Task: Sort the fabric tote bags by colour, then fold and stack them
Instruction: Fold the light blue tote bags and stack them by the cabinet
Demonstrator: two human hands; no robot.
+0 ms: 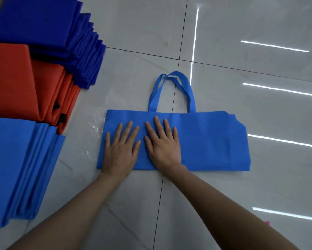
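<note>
A light blue tote bag (211, 141) lies flat on the grey tiled floor, folded into a wide band, its two handles (171, 91) pointing away from me. My left hand (121, 150) presses flat on the bag's left part with fingers spread. Right beside it, my right hand (163, 143) also presses flat near the bag's middle. Along the left edge lie three stacks of folded bags: dark blue (43, 33) at the far end, orange (25, 87) in the middle, light blue (16, 168) nearest me.
A crumpled piece of clear plastic film (97, 123) lies on the floor just left of the bag. The glossy tiles (242, 186) reflect strip lights on the right. A small pink object (267, 222) shows at the lower right.
</note>
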